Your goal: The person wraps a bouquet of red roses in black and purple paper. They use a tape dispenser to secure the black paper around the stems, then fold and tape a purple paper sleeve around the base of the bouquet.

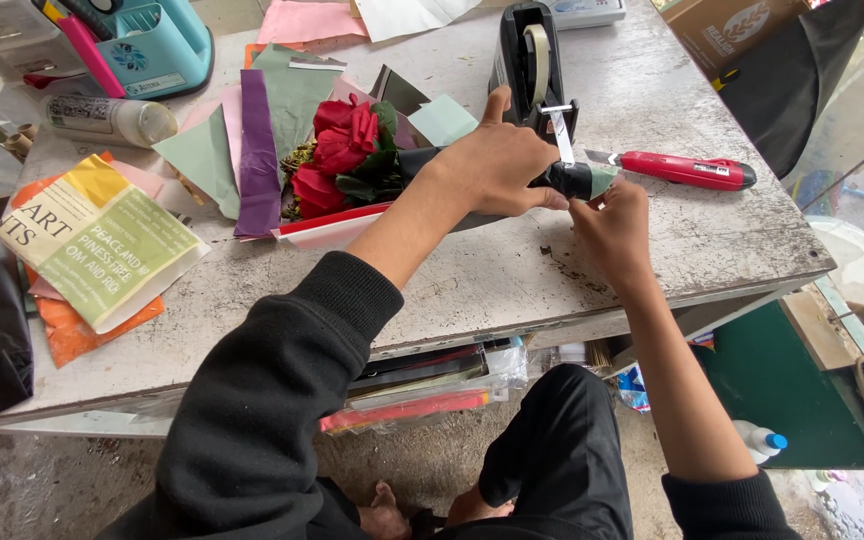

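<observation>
- Bouquet [344, 155]: red roses with green leaves, lying on its side on the grey surface [512, 270], blooms toward the left, stem end toward the right.
- Wrap [327, 225]: red and pale sheets already folded round the flowers; the stem end is bundled in dark material with a green tip [584, 181] showing.
- Left hand [497, 160]: lies over the stem end, fingers clamped round it just left of the green tip, thumb raised against the tape dispenser.
- Right hand [612, 228]: at the stem tip from the near side, fingers closed together on the end of a strip of tape [563, 138]; the exact pinch is partly hidden.
- Tape dispenser [532, 62]: black, upright, just behind the left hand; the strip runs from its cutter down to the stem, not yet torn off.
- State of work, as judged: flowers gathered and wrapped; binding of the stem in hand; tape apparently not yet cut or pressed flat.
- Cutter knife [687, 170]: red, lying on the surface to the right of the stem tip, untouched.
- Loose paper: purple strip [256, 165], pale green sheets [207, 160], printed sheets [102, 245] at left, near the blooms.
- Teal caddy [157, 45] and a bottle [112, 120] at the far left corner, well apart from the hands.
</observation>
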